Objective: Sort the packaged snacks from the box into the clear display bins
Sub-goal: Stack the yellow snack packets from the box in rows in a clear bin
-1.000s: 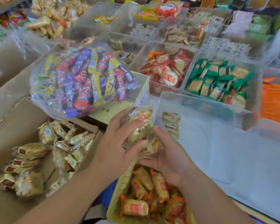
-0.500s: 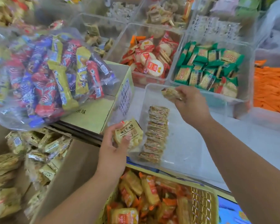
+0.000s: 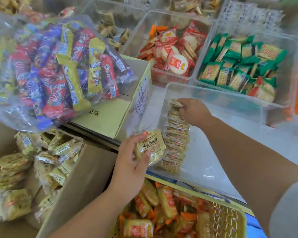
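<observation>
A cardboard box (image 3: 86, 170) at the lower left holds several yellow snack packets (image 3: 12, 169). My left hand (image 3: 131, 162) grips a small stack of the same yellow packets (image 3: 150, 148) just outside the near left corner of a clear bin (image 3: 213, 162). Inside that bin a row of packets (image 3: 176, 134) stands on edge along its left wall. My right hand (image 3: 193, 110) reaches into the bin and pinches one packet (image 3: 175, 103) at the far end of the row.
A clear bag of colourful candy bars (image 3: 58, 69) lies on a pale green carton (image 3: 110, 115). Farther back, bins hold red-and-white rice crackers (image 3: 172, 48) and green cracker packs (image 3: 239, 66). A yellow mesh basket (image 3: 229, 220) of orange snacks sits nearest me.
My right hand has come down from above the bin's far rim into the bin, bringing its packet to the far end of the row. My left hand still holds its packets.
</observation>
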The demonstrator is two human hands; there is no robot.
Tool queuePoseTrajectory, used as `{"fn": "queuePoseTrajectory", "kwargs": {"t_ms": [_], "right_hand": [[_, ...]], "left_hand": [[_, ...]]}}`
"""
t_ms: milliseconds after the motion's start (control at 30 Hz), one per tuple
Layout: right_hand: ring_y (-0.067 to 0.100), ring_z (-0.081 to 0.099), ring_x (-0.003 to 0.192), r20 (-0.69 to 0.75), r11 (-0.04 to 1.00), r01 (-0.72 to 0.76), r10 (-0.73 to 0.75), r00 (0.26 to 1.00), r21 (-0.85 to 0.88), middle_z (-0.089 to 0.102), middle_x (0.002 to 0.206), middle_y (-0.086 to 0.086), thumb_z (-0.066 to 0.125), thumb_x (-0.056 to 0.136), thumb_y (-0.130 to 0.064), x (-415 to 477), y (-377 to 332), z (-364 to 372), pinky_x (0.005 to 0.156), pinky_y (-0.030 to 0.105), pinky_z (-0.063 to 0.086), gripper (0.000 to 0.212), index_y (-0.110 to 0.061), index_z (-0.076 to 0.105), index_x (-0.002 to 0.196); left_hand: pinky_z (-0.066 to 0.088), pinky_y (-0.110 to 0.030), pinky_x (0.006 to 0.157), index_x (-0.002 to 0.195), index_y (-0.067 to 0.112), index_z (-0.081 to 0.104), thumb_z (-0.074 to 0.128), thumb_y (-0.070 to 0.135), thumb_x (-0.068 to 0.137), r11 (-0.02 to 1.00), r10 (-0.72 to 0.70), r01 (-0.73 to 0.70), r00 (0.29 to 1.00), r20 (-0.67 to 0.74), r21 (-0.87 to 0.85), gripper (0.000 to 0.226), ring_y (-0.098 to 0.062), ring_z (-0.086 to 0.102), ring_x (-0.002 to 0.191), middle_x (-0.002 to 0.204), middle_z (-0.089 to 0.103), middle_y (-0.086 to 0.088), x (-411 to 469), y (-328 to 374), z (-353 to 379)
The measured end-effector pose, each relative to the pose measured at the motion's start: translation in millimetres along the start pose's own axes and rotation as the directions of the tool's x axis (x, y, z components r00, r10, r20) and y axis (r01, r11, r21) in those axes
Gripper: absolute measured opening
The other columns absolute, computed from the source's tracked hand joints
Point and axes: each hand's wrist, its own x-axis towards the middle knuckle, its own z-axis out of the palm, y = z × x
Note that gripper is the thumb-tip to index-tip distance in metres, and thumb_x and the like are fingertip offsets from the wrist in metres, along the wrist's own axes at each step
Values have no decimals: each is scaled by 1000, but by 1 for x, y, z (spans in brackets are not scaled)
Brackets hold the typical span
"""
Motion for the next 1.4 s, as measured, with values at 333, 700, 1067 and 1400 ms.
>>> {"fn": "queuePoseTrajectory", "kwargs": {"t_ms": [333,700,1067,1400], "right_hand": [[32,53,124,236,989,14,22,972,-147,60,137,11,28,108,-37,11,0,-9,103,41,43,44,-18,58,134],[24,57,111,-158,986,108,-87,984,128,65,121,7,45,105,-41,-71,-52,-32,91,34,46,41,-17,61,134],[25,77,81,416,334,-390,-7,909,858,78,92,2,50,75,-81,-206,-117,-24,57,39,61,88,-54,19,152],[30,70,97,534,-217,-575,-221,816,789,67,127,20,49,90,-67,-210,-105,-18,76,44,62,66,-16,70,126]], "left_hand": [[52,-15,82,119,61,53,63,18,100,999,-34,33,999,-19,-24,48,3,59,106,131,57,12,6,0,2],[58,-24,92,123,80,43,75,20,85,877,-150,103,987,-64,-468,78,-12,62,128,146,59,4,0,19,-18],[51,-20,96,121,50,60,89,7,69,976,166,-141,975,-149,167,73,-3,57,117,122,53,18,-21,34,-21],[46,-23,102,119,24,74,95,21,70,831,395,-411,911,121,376,54,-6,56,119,124,60,11,-37,56,-22]]}}
